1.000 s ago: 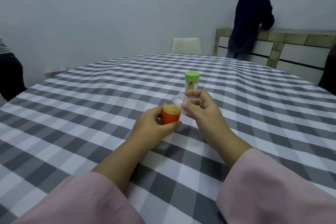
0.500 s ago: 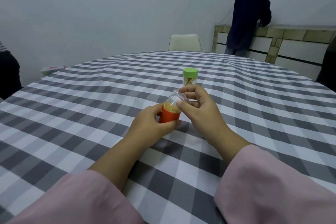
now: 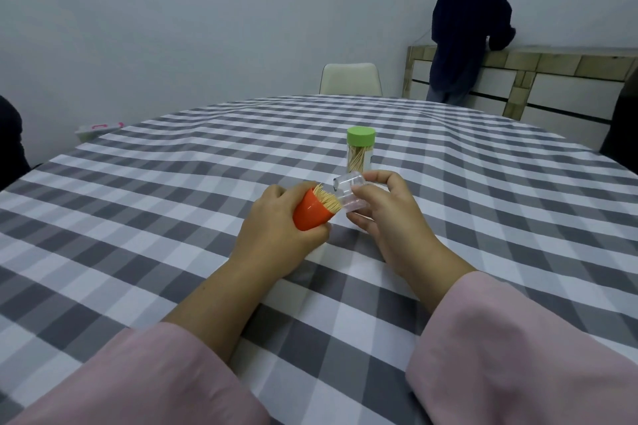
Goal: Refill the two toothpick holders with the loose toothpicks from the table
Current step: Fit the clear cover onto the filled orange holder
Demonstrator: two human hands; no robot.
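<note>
My left hand (image 3: 276,235) grips an orange toothpick holder cap (image 3: 310,212), tilted to the right, with a bundle of toothpicks (image 3: 329,202) sticking out of its mouth. My right hand (image 3: 386,217) holds the clear plastic tube (image 3: 348,191) of that holder, its open end at the toothpick tips. Behind the hands a second holder with a green lid (image 3: 360,153) stands upright on the checked tablecloth (image 3: 172,217), full of toothpicks. I see no loose toothpicks on the cloth.
A white chair (image 3: 350,79) stands at the table's far edge. A person in dark clothes (image 3: 466,28) leans on a sideboard (image 3: 569,86) at the back right. A white box (image 3: 96,129) sits beyond the table's left edge.
My left hand has tipped the orange cap from upright to lying towards the right. The clear tube has come off the toothpick tops and now lies sideways at their tips.
</note>
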